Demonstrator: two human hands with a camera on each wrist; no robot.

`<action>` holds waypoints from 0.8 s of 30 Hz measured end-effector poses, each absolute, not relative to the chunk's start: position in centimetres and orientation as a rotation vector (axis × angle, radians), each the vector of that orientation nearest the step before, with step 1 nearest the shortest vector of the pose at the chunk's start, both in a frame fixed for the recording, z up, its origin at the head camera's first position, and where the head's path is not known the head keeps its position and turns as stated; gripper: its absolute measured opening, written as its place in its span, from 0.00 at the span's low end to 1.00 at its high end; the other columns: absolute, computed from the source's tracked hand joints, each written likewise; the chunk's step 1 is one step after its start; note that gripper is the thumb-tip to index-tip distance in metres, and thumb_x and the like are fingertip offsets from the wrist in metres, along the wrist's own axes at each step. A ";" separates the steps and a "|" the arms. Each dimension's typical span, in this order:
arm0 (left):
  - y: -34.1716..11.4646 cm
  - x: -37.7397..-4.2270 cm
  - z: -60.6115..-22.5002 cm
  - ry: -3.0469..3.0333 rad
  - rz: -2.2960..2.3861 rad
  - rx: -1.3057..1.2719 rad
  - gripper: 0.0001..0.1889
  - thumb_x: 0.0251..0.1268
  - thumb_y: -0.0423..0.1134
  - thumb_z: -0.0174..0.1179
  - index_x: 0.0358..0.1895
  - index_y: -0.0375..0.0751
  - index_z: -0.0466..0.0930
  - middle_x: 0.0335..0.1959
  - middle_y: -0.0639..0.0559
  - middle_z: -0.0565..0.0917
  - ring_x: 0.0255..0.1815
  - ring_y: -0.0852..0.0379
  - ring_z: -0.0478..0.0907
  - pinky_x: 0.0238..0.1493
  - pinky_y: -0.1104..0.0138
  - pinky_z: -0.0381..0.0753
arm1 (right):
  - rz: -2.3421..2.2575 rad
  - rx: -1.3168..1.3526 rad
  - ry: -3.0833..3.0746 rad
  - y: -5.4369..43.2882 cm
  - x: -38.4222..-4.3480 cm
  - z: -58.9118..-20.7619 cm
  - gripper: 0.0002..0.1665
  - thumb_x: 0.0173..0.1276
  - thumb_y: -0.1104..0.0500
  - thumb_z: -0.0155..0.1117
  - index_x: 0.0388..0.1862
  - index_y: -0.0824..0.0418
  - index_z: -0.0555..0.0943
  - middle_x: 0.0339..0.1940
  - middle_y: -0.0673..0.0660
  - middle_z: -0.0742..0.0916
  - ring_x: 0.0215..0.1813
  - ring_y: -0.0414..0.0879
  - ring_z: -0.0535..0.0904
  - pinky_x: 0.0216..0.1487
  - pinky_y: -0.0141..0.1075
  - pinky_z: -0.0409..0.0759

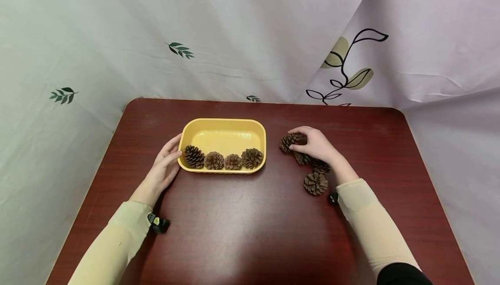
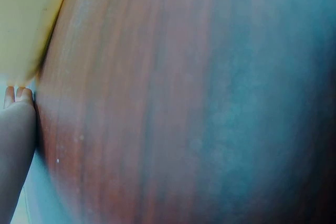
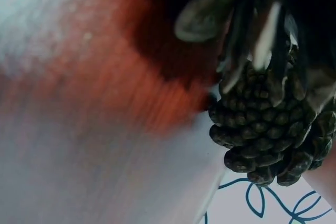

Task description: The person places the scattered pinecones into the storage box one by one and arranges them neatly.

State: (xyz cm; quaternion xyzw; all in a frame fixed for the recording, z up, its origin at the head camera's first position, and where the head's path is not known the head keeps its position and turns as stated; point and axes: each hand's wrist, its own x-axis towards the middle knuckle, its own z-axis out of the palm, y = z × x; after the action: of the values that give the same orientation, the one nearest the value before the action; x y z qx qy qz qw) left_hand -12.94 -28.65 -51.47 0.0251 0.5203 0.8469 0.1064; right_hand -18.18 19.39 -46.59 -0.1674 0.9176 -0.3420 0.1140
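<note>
A yellow tray (image 1: pixel 222 122) stands toward the back of the table, left of centre, with several pine cones in a row along its front wall. The fingers and thumb of my left hand (image 1: pixel 166 165) rest against the tray's left end; in the left wrist view the fingertips touch its yellow side (image 2: pixel 31 24). To the right of the tray, my right hand (image 1: pixel 314 144) grips a brown pine cone (image 1: pixel 287 142) between thumb and fingers. Close under that hand lie more cones, the nearest pine cone (image 1: pixel 315 184) in full view and others partly covered. Dark cone scales (image 3: pixel 262 135) fill the right wrist view's right side.
The dark red wooden table (image 1: pixel 242 215) reaches back to a pale curtain (image 1: pixel 250 33) printed with leaves, which also hangs at both sides. Small black devices sit at my wrists, the left device (image 1: pixel 158 223) lying close over the table.
</note>
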 end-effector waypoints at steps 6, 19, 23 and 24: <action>-28.6 -12.9 -51.5 1.525 2.501 0.087 0.27 0.82 0.23 0.42 0.75 0.51 0.70 0.69 0.65 0.80 0.69 0.68 0.76 0.65 0.74 0.78 | -1.041 -0.498 2.725 19.2 -18.3 -45.7 0.30 0.69 0.57 0.77 0.68 0.63 0.82 0.68 0.66 0.84 0.70 0.63 0.79 0.72 0.59 0.76; -28.7 -13.0 -51.6 1.545 2.485 0.108 0.27 0.83 0.24 0.41 0.74 0.53 0.71 0.69 0.65 0.80 0.68 0.68 0.77 0.65 0.74 0.78 | -1.114 -0.564 2.777 17.5 -18.7 -42.4 0.30 0.67 0.56 0.79 0.66 0.60 0.83 0.66 0.62 0.85 0.71 0.60 0.79 0.74 0.55 0.75; -28.7 -13.0 -51.7 1.553 2.484 0.105 0.27 0.83 0.24 0.41 0.74 0.53 0.71 0.69 0.65 0.80 0.68 0.68 0.77 0.65 0.74 0.78 | -1.128 -0.607 2.773 16.7 -18.9 -41.5 0.29 0.67 0.57 0.79 0.66 0.60 0.83 0.66 0.61 0.86 0.70 0.59 0.80 0.75 0.54 0.76; -28.7 -13.0 -51.7 1.553 2.485 0.104 0.27 0.83 0.24 0.41 0.74 0.53 0.71 0.69 0.65 0.80 0.68 0.68 0.77 0.65 0.74 0.78 | -1.128 -0.619 2.774 16.5 -19.0 -41.3 0.29 0.67 0.56 0.79 0.66 0.60 0.83 0.66 0.61 0.86 0.70 0.59 0.80 0.75 0.53 0.75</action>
State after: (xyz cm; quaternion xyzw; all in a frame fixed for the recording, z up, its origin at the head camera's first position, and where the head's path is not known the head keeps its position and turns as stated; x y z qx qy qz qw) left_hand -13.03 -28.71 -51.70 0.0354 0.5268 0.8429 0.1043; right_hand -18.97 16.51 -41.27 -0.2022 0.9064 -0.3685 0.0419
